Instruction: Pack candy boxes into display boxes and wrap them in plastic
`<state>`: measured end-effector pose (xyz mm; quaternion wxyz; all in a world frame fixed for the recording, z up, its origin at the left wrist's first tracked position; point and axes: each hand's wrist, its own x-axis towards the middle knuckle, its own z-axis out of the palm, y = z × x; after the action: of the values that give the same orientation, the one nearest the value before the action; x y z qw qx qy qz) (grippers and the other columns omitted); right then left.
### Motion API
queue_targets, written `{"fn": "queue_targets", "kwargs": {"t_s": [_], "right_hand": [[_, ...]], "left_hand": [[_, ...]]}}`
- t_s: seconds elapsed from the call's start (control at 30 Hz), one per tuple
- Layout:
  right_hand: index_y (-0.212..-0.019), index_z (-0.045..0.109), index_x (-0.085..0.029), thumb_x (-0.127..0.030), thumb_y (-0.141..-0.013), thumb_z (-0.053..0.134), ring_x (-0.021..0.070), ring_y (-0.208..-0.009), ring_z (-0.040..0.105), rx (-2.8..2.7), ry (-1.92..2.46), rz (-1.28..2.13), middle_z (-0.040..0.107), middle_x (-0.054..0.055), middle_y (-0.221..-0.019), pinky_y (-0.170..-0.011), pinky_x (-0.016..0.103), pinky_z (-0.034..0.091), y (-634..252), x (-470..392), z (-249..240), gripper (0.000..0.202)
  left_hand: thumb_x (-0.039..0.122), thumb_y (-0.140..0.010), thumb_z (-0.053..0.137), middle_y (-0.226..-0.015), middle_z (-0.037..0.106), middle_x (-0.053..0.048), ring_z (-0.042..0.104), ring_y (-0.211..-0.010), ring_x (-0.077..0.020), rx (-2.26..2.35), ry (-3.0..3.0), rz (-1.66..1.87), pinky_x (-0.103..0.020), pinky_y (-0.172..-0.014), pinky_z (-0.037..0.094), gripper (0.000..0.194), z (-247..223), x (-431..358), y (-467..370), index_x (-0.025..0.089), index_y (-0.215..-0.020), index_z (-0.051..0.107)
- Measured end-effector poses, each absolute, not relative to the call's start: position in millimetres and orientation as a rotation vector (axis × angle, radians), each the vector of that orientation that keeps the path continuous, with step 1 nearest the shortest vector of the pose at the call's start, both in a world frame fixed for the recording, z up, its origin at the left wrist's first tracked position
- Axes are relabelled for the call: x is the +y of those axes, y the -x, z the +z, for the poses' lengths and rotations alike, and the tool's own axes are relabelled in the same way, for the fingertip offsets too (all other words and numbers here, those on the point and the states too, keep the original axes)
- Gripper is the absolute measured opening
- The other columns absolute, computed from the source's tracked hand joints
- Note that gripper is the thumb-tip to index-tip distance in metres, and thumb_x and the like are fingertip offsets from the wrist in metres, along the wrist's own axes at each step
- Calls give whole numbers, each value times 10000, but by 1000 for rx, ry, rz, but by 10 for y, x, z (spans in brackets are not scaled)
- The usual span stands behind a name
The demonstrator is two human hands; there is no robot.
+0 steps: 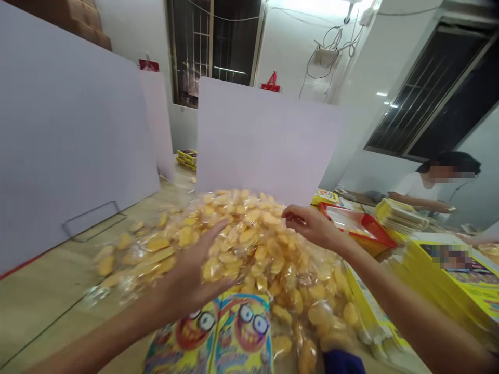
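Note:
Clear-wrapped yellow pieces (249, 234) lie in a large heap across the table. My left hand (195, 270) is over the near left part of the heap, fingers spread and nothing in it, slightly blurred. Below it are two colourful packages (244, 332) with cartoon faces and glasses, side by side at the near edge; my left hand and forearm cover part of the left one. Above the heap's right side, my right hand (307, 223) has its fingers bent and apart, with nothing visible in it.
White boards stand at the left (70, 135) and behind the heap (265, 140). On the right are a red tray (358, 226) and stacks of yellow packages (452, 275). A person (421, 184) sits at the far right. Something dark blue (343, 361) is at the bottom edge.

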<state>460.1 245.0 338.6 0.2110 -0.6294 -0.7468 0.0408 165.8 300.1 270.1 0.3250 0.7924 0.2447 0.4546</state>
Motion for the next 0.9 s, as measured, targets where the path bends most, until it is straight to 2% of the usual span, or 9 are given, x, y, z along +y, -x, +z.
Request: {"fn": "queue_targets", "kwargs": {"t_s": [0.1,0.17,0.23,0.33,0.47,0.53,0.63,0.77,0.9], "right_hand": [[-943,628,-203,-179,-876,528,120,-720,575,-2147,1571,247,660,6,-836,-659,241,427,-3947,2255,3461,123],[-1014,611,-207,-232,-866,580,134,-750,596,-2081,1560,269,667,19,-893,-689,263,457,-3675,2112,3449,154],[-1204,536,-220,-341,-794,698,181,-862,629,-1982,1588,251,666,59,-1041,-759,312,497,-3525,1949,3375,457],[-1385,391,-234,-423,-684,792,262,-1054,611,-1894,1613,128,620,109,-1218,-894,411,492,-3403,1734,3163,830],[-923,627,-218,-356,-905,547,181,-756,633,-1660,1653,46,676,22,-794,-743,322,487,-3216,1689,2879,160],[-689,563,-208,-347,-951,450,141,-603,564,-1625,1673,135,597,-3,-623,-609,264,436,-3103,1758,2816,317],[-584,454,-206,-361,-947,441,116,-506,443,-1697,1706,215,473,-29,-523,-505,240,330,-2956,1860,2816,395],[-591,443,-201,-364,-928,457,115,-534,407,-1780,1702,198,442,-29,-551,-512,240,295,-2860,1893,2849,375],[-599,451,-197,-366,-925,454,115,-555,405,-1793,1695,176,447,-24,-577,-520,239,287,-2873,1853,2826,368]], "left_hand": [[311,-631,802,-1327,564,-129,538,-1211,-313,302,-2053,951,-431,-1020,452,798,2845,3051,-1976,203,-1360,496],[242,-684,713,-984,691,-88,648,-906,-232,195,-1989,811,-336,-803,519,402,2833,3117,-2142,149,-1071,662],[221,-721,653,-733,664,-35,608,-699,-166,256,-1975,777,-277,-669,473,108,2756,3172,-2118,143,-788,685],[245,-760,637,-662,650,-16,576,-665,-143,403,-1950,865,-264,-672,432,131,2603,3216,-1779,154,-675,677],[256,-763,626,-658,662,-17,593,-673,-156,500,-1915,862,-270,-685,433,159,2485,3196,-1268,162,-644,673],[240,-719,667,-734,688,-31,617,-744,-183,567,-1963,882,-288,-727,446,84,2503,3146,-1106,162,-702,692],[219,-684,717,-983,707,-56,626,-946,-214,543,-1965,997,-308,-853,450,265,2608,3044,-966,177,-945,710],[286,-796,625,-733,675,-34,619,-719,-152,430,-1691,882,-268,-710,460,155,2708,2950,-903,152,-772,700],[278,-693,722,-692,666,-26,592,-660,-126,410,-1425,779,-249,-678,432,153,2624,2943,-911,132,-735,706]]}}
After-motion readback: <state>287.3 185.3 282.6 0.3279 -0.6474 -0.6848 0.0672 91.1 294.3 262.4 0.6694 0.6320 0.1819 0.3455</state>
